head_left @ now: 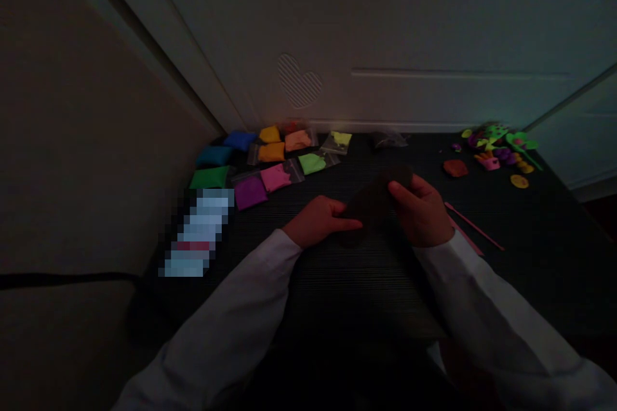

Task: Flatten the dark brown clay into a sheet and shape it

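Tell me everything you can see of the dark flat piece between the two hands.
The dark brownish, thin-looking flat piece has an irregular outline, narrowing towards the left hand, which grips that end. The right hand pinches its other side, thumb on top. It is held over the dark, streaked tabletop; its material is too dim to tell.

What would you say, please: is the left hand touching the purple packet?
No, the left hand pinches a dark piece, apart from the purple packet.

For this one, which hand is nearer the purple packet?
Left. The left hand is right of the purple packet; the right hand is farther right, across the dark piece.
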{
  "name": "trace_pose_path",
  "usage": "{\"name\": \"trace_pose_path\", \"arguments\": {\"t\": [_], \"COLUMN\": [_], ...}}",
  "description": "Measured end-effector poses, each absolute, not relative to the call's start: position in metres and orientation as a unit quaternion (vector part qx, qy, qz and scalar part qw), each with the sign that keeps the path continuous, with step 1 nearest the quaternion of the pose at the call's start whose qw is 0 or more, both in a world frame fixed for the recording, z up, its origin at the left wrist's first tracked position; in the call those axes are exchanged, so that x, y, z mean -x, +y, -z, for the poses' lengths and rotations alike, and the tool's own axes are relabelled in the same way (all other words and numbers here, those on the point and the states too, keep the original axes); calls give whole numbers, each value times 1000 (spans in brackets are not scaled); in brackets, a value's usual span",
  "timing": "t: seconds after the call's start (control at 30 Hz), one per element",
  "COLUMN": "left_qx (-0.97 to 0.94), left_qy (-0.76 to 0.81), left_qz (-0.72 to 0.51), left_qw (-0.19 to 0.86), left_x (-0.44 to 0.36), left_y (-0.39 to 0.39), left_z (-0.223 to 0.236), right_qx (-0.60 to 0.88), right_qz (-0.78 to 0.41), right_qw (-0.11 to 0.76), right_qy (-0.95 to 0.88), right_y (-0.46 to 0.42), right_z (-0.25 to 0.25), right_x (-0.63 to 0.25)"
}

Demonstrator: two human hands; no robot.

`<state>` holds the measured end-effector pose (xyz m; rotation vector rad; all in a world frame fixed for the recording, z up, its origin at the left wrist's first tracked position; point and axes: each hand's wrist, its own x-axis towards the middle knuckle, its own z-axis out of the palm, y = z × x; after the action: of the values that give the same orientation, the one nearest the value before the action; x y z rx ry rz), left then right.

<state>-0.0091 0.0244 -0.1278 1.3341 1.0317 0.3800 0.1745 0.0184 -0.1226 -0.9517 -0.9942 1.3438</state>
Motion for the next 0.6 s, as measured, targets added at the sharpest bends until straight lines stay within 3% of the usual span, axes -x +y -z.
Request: {"name": "trace_pose_path", "arguments": {"t": [0.6], "left_qx": [-616], "left_qy": [442], "left_qz": [-149], "left_qw": [635], "left_x": [11], "left_y": [26], "left_z": [135], "right_qx": [400], "right_qz": [-554], "right_qw": [596], "right_qy": [-421], "right_y": [20], "right_z": [120], "right_x": [-178]}}
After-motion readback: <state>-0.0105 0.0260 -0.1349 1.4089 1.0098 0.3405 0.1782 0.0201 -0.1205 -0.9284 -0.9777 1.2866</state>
